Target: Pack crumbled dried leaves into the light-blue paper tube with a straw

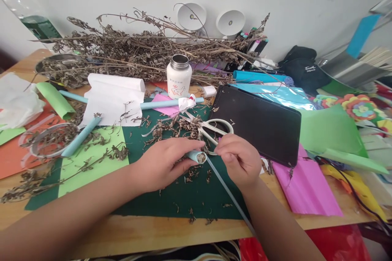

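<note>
My left hand (168,163) is closed around a light blue paper tube (194,155), its near end stuffed with crumbled dried leaves. My right hand (239,161) has its fingers pinched together beside the tube; what they hold, if anything, is hidden. Close to those fingers lie white-handled scissors (228,125), partly covered by the hand. A thin pale strip (228,189) runs from by the tube's end down under my right forearm. Crumbled dried leaves (190,128) are heaped just beyond my left hand, on a dark green mat (147,204).
Bundled dried plant stems (137,49) lie along the wall. A white open bottle (179,77) stands before them. A black tablet-like slab (260,124) is at right, pink paper (306,187) below it. At left are another blue tube (81,136), a clear tape roll (50,140) and white paper (113,102).
</note>
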{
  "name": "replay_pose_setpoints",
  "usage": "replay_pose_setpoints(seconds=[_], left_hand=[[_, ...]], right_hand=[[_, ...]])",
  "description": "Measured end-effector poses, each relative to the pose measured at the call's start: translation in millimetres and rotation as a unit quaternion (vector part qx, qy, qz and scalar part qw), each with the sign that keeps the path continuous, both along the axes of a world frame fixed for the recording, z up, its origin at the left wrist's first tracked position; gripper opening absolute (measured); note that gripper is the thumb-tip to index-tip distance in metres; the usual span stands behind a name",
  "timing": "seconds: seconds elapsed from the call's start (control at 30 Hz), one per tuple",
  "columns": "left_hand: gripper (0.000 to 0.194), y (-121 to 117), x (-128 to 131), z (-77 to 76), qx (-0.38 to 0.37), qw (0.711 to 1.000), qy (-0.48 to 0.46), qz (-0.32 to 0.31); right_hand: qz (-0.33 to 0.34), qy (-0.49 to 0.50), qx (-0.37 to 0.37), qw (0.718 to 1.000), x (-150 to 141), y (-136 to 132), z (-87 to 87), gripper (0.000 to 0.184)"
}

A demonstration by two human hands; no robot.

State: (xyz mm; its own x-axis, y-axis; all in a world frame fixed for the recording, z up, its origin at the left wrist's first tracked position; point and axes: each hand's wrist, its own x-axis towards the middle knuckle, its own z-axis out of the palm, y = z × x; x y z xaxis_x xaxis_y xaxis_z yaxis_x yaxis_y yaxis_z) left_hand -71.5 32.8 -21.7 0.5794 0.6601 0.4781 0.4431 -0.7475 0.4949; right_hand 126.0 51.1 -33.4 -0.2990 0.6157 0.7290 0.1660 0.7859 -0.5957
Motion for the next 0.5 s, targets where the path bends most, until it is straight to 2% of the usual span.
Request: replay_pose_setpoints(seconds=[0.17, 0.33, 0.4, 0.5], left_hand=[[0.036, 1.5, -1.7, -2.7, 0.109, 0.991, 0.059, -0.057], [0.028, 2.0, -3.2, -0.3, 0.162, 0.978, 0.111, -0.068], [0.025, 1.6, -3.6, 0.0, 0.171, 0.978, 0.1, -0.064], [0.025, 1.0, -3.8, -0.4, 0.165, 0.983, 0.057, -0.053]], right_hand=[[0.019, -0.039, -0.003, 0.999, -0.7, 0.8, 1.3, 0.019], [-0.012, -0.085, -0.027, 0.996, -0.8, 4.2, 3.2, 0.008], [-0.003, -0.094, -0.031, 0.995, -0.7, 5.4, 3.6, 0.016], [0.051, -0.121, -0.028, 0.991, -3.0, 4.9, 3.9, 0.032]])
